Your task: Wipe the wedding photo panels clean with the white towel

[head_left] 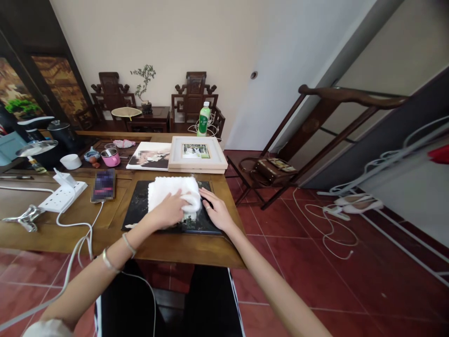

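A dark framed picture (pixel 140 210) lies flat on the wooden table (pixel 52 229) in front of me. A white cloth (pixel 168 187) is spread over its upper part. My left hand (pixel 170 209) presses on the cloth's near edge, fingers curled round a bunched fold of it. My right hand (pixel 216 211) rests flat on the right side of the dark picture, fingers spread, holding nothing. Two bangles sit on my left wrist.
Behind the dark picture lie a white-framed photo (pixel 196 154) and an unframed print (pixel 149 157). A phone (pixel 104 185), a white power strip (pixel 63 194) with cables, a pink cup (pixel 110 157) and a green bottle (pixel 204 119) are on the table. A wooden chair (pixel 280 164) stands right.
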{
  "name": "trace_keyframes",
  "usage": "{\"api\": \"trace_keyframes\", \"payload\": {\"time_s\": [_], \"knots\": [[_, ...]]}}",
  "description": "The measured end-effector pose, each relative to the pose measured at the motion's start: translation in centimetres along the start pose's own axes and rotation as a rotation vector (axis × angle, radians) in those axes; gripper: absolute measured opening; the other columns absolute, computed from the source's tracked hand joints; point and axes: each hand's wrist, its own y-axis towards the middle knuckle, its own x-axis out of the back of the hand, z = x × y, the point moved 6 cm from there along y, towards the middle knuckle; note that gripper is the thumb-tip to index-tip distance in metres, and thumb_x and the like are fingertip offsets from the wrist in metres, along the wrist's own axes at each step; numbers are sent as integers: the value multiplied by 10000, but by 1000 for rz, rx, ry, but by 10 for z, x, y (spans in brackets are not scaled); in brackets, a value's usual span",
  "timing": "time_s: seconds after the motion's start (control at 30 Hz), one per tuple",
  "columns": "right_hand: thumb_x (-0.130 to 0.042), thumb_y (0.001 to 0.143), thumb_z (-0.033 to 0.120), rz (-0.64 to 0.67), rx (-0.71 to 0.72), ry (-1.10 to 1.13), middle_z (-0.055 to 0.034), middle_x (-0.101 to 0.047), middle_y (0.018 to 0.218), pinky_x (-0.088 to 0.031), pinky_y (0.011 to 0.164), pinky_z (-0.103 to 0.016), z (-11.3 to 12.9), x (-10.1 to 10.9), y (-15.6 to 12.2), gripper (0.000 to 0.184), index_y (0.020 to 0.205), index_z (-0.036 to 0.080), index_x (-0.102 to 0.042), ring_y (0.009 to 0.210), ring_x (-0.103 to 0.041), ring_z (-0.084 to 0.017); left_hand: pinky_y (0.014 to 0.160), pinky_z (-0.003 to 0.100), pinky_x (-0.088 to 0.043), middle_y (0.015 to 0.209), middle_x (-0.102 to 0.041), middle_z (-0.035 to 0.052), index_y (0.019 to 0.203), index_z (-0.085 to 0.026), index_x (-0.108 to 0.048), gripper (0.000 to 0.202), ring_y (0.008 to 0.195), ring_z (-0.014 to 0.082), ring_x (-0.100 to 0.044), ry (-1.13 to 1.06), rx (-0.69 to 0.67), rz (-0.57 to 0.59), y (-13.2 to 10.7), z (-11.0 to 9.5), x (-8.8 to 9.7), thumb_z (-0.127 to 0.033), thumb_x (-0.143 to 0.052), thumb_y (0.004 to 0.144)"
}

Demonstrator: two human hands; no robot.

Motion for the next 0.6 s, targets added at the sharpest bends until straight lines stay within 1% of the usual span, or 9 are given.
{"api": "trace_keyframes", "payload": {"time_s": [0.07,0.13,0.23,0.27,0.33,0.43,0.5,0.57,0.6], "knots": [[-462,863,192,0,6,3,-43,-618,1312,-336,1140,-486,0,0,0,402,1213,245,-654,1303,-497,-228,1101,577,-267,1496,-390,98,1263,-171,-558,552,1423,328,-248,19,54,-48,21,19,7,5,-368,776],[-461,868,198,0,4,6,-42,-619,1311,-335,1141,-483,0,0,0,396,1210,247,-655,1300,-500,-225,1107,604,-220,1524,-335,105,1270,-165,-552,545,1434,334,-209,36,66,-84,35,29,11,7,-358,790],[-463,868,196,5,-6,1,-47,-619,1311,-335,1140,-486,1,1,0,394,1208,243,-657,1300,-500,-227,1127,581,-193,1555,-276,74,1247,-185,-571,538,1449,310,-167,57,36,-106,39,28,11,19,-369,792],[-463,867,195,8,-7,-3,-52,-618,1312,-336,1138,-488,1,1,0,394,1208,237,-657,1300,-500,-229,1129,571,-200,1553,-280,70,1232,-185,-583,534,1449,306,-168,63,21,-104,35,24,9,25,-376,786],[-460,867,192,12,-8,-10,-66,-616,1314,-339,1136,-491,1,1,0,395,1208,221,-657,1303,-497,-234,1123,567,-224,1546,-301,70,1192,-182,-611,514,1443,317,-183,77,-7,-79,18,10,3,26,-404,770],[-459,865,185,6,-17,-13,-64,-614,1316,-344,1135,-488,1,1,0,397,1205,222,-659,1302,-498,-234,1126,566,-232,1541,-314,58,1126,-186,-651,499,1443,329,-185,74,-56,-28,-23,-16,-10,28,-432,732],[-464,864,182,2,-15,-7,-45,-615,1315,-343,1136,-489,2,2,0,397,1203,244,-659,1303,-497,-229,1141,559,-216,1544,-308,21,1074,-208,-673,520,1453,312,-162,39,-102,2,-51,-32,-20,48,-424,696],[-467,868,192,5,-8,0,-38,-617,1312,-342,1135,-495,3,2,0,389,1200,253,-660,1307,-493,-228,1160,531,-203,1547,-302,-17,1064,-229,-674,555,1461,282,-147,-3,-134,16,-72,-40,-26,62,-408,673],[-467,871,199,8,-4,1,-41,-618,1310,-343,1134,-497,3,1,0,385,1199,249,-662,1308,-492,-230,1166,513,-204,1547,-301,-28,1072,-233,-670,566,1462,269,-150,-19,-141,20,-77,-41,-27,63,-401,672]]}}
